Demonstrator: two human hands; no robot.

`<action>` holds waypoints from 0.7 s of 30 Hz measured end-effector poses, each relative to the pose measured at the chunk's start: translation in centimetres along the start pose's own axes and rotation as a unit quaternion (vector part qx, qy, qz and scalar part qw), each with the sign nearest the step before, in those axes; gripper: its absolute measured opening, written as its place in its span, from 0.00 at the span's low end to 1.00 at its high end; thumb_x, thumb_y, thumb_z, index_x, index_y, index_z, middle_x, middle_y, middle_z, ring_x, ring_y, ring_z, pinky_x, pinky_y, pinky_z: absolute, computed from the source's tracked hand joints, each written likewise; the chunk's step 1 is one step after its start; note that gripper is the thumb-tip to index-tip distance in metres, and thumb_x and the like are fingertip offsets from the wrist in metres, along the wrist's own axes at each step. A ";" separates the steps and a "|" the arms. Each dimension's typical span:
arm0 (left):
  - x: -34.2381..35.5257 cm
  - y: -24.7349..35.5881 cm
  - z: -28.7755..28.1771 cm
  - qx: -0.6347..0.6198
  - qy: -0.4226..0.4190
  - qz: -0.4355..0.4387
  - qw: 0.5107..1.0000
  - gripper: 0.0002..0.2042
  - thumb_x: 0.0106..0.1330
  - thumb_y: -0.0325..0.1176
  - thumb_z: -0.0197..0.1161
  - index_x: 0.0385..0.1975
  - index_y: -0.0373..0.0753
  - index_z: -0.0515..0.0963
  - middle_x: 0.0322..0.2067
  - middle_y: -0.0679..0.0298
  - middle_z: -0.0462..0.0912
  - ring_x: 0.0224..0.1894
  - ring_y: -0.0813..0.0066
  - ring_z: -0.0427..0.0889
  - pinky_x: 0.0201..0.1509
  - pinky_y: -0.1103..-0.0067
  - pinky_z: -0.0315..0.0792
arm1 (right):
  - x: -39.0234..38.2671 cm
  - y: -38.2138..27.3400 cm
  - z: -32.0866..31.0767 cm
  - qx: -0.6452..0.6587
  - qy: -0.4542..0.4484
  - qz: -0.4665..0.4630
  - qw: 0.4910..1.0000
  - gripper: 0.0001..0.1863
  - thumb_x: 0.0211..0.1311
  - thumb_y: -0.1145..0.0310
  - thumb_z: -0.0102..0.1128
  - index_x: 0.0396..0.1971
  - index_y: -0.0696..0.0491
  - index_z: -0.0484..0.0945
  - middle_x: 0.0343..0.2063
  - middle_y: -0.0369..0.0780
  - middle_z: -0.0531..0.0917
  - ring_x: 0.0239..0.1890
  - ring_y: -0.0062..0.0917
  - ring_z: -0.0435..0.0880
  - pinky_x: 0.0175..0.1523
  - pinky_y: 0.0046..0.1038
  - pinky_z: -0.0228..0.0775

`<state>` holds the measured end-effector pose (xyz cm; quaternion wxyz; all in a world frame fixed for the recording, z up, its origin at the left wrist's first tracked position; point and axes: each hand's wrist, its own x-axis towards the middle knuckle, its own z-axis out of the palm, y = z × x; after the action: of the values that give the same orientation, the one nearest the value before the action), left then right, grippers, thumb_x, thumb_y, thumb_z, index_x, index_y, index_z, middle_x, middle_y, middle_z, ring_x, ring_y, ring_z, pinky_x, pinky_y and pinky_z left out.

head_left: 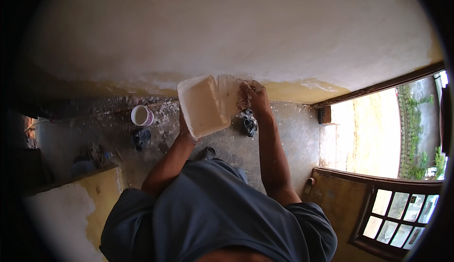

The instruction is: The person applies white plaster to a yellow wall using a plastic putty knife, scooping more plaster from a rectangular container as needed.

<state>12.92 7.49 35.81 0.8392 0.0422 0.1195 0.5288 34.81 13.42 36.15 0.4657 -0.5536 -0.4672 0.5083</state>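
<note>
Pale tub, long axis running roughly toward the wall, sits left of the right hand, fingers pinching a smeared flat blade; left hand supports it, fingers hidden, grip unclear.

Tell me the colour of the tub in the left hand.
Off-white; the tub shows in the head view.

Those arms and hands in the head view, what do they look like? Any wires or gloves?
They are a person's. The left sleeve and right sleeve are short, loose and dark blue-grey, leaving the forearms bare. The right hand shows no glove; the left hand is mostly hidden. No wires are visible.
</note>
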 end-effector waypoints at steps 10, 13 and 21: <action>-2.4 3.0 -4.4 0.005 0.056 0.147 0.988 0.25 0.70 0.49 0.47 0.64 0.47 0.60 0.59 0.60 0.69 0.59 0.58 0.70 0.60 0.62 0.70 | 10.2 4.2 -4.5 0.445 0.143 0.036 0.883 0.05 0.64 0.70 0.54 0.30 0.55 0.73 0.24 0.37 0.77 0.28 0.27 0.78 0.31 0.29 0.73; -3.5 4.3 -4.7 0.028 0.053 0.161 0.985 0.25 0.70 0.49 0.47 0.64 0.47 0.60 0.59 0.60 0.69 0.60 0.58 0.70 0.60 0.62 0.70 | 13.2 4.5 -4.1 0.466 0.166 0.012 0.869 0.06 0.62 0.73 0.53 0.34 0.60 0.71 0.30 0.44 0.78 0.34 0.36 0.80 0.43 0.40 0.79; -3.7 9.7 -5.9 0.076 0.048 0.149 0.985 0.25 0.69 0.49 0.48 0.64 0.47 0.60 0.59 0.60 0.69 0.60 0.59 0.70 0.60 0.62 0.70 | 16.0 -4.8 -5.1 0.431 0.134 -0.078 0.889 0.06 0.57 0.75 0.52 0.34 0.56 0.67 0.31 0.41 0.72 0.36 0.30 0.76 0.46 0.40 0.79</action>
<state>1.46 8.05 32.57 0.7386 0.0975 0.1915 0.6389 40.49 29.73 39.08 0.7550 -0.3232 -0.1773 0.5423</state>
